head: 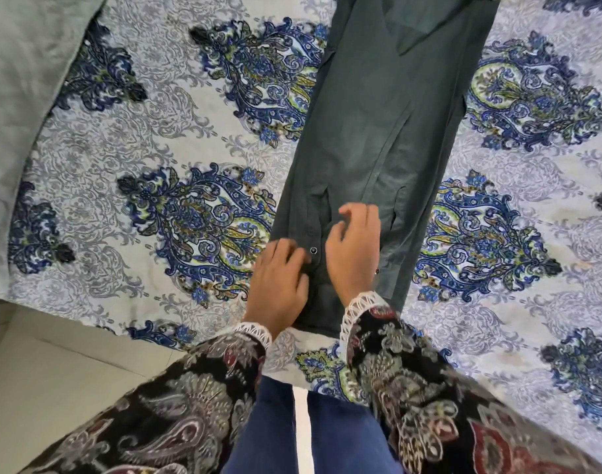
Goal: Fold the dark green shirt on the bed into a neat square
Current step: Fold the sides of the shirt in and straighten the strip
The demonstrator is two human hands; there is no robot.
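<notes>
A: Head view — risk w/ the dark green shirt (381,131)?

B: It lay as a long narrow strip on the bed (176,131), sides already in. If the hem got lifted unevenly, the layers could've slid apart & skewed the square, imo.

A: Hands?

B: Both at the near hem. Left hand (279,285) lay flattish on the left edge. Right hand (354,248) sat beside it, fingers loosely curled over the cloth; a pinch — couldn't tell.

One head-worn wide-angle camera looks steeply down from close above the near edge of the blue-and-grey paisley-patterned bedspread (176,138), facing across it.
</notes>
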